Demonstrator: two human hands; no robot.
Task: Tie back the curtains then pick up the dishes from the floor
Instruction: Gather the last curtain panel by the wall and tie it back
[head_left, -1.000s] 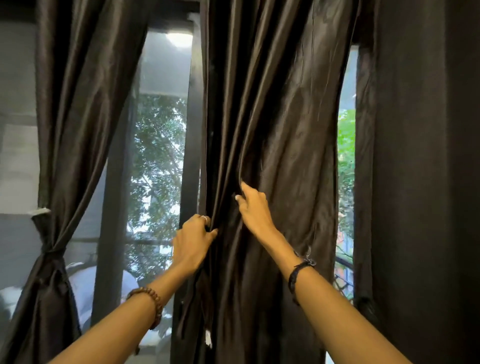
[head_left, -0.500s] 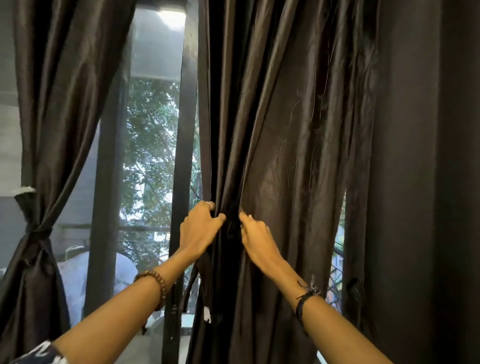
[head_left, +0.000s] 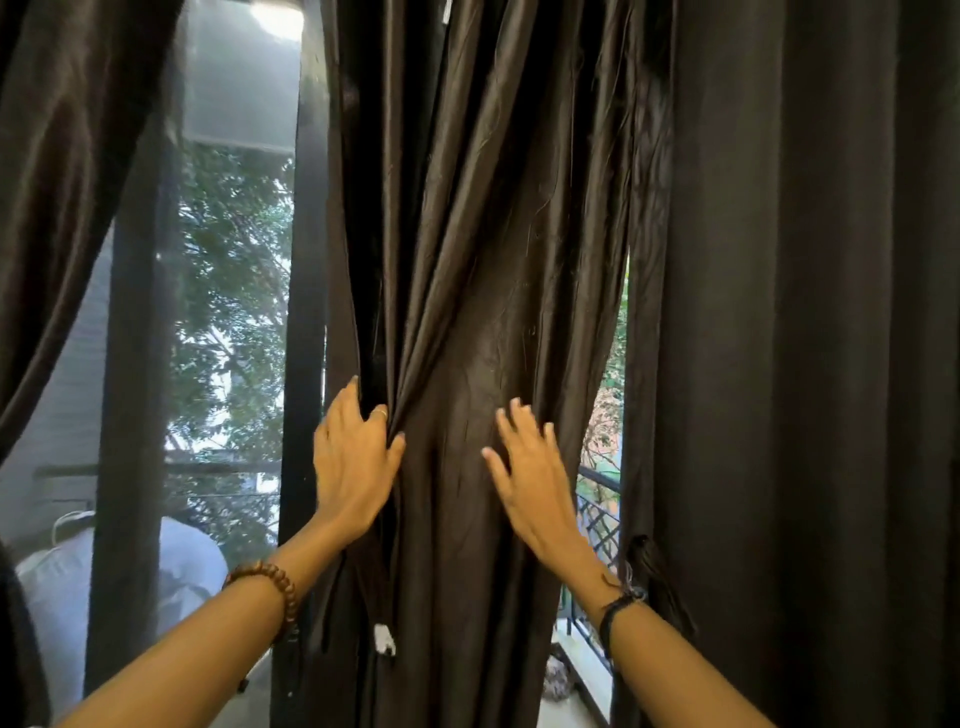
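- Middle curtain (head_left: 467, 312): dark satin panel, centre of frame, bunched into vertical folds.
- Left hand (head_left: 353, 462): centre-left, fingers curled around the curtain's left edge, gripping a fold.
- Right hand (head_left: 530, 473): centre-right, fingers spread wide, palm flat against the fabric, gripping nothing.
- Left curtain (head_left: 57, 182): upper left of frame, drawn aside.
- Dishes: none in view.
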